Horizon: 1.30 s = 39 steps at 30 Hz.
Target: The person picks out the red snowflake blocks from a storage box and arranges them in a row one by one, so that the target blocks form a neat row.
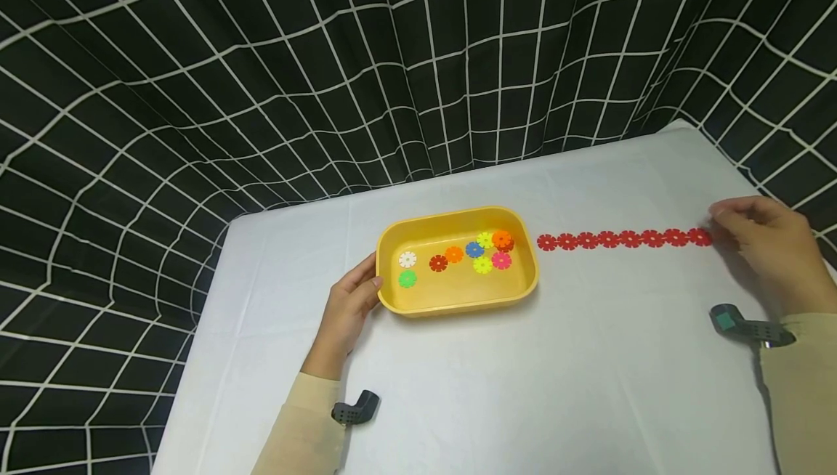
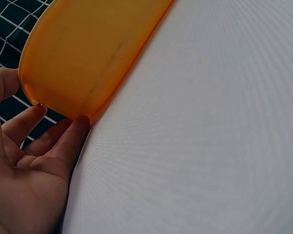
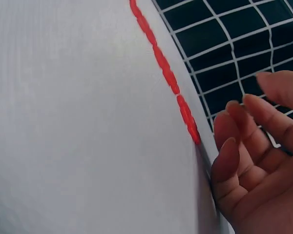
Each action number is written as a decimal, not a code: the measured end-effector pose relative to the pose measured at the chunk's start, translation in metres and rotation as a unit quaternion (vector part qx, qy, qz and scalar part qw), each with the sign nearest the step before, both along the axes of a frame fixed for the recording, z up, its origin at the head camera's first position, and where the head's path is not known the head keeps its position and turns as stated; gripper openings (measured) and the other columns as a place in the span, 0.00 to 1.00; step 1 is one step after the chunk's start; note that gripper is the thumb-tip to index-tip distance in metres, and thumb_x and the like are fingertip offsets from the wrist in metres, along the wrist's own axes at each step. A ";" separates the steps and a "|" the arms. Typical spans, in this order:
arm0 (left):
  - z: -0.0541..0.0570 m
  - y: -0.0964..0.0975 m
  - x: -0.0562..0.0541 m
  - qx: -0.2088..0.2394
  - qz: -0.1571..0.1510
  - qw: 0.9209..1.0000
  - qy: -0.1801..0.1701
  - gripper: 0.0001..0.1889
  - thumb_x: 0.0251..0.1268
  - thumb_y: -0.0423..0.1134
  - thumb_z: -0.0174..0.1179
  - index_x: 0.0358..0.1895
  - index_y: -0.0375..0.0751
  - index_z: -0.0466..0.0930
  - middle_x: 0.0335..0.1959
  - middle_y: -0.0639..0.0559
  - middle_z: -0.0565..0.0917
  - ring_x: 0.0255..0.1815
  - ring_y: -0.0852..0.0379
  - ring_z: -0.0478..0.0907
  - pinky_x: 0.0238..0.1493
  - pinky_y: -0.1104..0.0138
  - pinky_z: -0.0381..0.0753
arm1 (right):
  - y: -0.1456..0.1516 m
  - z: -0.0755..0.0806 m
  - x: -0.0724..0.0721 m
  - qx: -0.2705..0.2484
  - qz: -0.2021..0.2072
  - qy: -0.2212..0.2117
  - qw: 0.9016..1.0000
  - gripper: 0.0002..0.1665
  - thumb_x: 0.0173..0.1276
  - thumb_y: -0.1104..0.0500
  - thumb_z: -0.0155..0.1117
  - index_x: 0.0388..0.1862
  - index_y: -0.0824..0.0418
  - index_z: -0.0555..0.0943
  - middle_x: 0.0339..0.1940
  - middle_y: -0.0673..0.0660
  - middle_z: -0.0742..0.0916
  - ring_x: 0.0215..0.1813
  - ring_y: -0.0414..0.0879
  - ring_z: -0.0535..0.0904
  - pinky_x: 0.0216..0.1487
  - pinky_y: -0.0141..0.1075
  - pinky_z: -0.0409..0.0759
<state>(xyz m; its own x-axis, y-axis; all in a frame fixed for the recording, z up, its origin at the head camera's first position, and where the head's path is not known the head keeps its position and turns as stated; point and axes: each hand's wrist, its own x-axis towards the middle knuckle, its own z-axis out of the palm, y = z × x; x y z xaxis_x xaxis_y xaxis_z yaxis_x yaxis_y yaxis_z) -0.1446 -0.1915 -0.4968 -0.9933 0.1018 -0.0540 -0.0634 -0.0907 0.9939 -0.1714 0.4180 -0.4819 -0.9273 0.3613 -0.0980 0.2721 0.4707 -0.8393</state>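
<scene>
A yellow plastic tray (image 1: 458, 302) stands on the white table, with several small snowflake discs inside in white, green, orange, blue, yellow, pink and red. At its left end my left hand (image 1: 353, 301) holds the tray, thumb and fingertips against the rim and end wall; the left wrist view shows the tray's orange-looking side (image 2: 88, 63) against those fingers. A straight chain of linked red snowflake discs (image 1: 609, 239) runs rightward from beside the tray. Past the chain's right end is my right hand (image 1: 771, 242), its fingers loosely bent and nothing between them in the right wrist view.
A white cloth (image 1: 510, 388) covers the table. Black curtains with a white grid (image 1: 458, 61) hang behind the table and along both sides. Each sleeve carries a dark wrist device, one on the left (image 1: 356, 409) and one on the right (image 1: 748, 327).
</scene>
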 end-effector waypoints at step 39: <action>0.001 0.001 0.001 0.004 0.005 1.000 0.003 0.29 0.81 0.35 0.61 0.81 0.37 0.71 0.78 0.42 0.75 0.76 0.47 0.74 0.70 0.59 0.80 | -0.111 0.035 0.000 -0.368 0.294 0.123 0.873 0.24 0.93 0.56 0.40 0.76 0.63 0.74 0.67 0.61 0.83 0.64 0.52 0.84 0.58 0.37 0.88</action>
<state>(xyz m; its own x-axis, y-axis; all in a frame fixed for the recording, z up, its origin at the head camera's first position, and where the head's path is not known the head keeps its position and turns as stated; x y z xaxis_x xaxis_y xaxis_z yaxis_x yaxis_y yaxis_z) -0.1439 -0.1906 -0.4962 -0.9946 0.0930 -0.0464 -0.0556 -0.0989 0.9935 -0.1715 0.3071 -0.4470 -0.9570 -0.2614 0.1260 -0.0668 -0.2242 -0.9723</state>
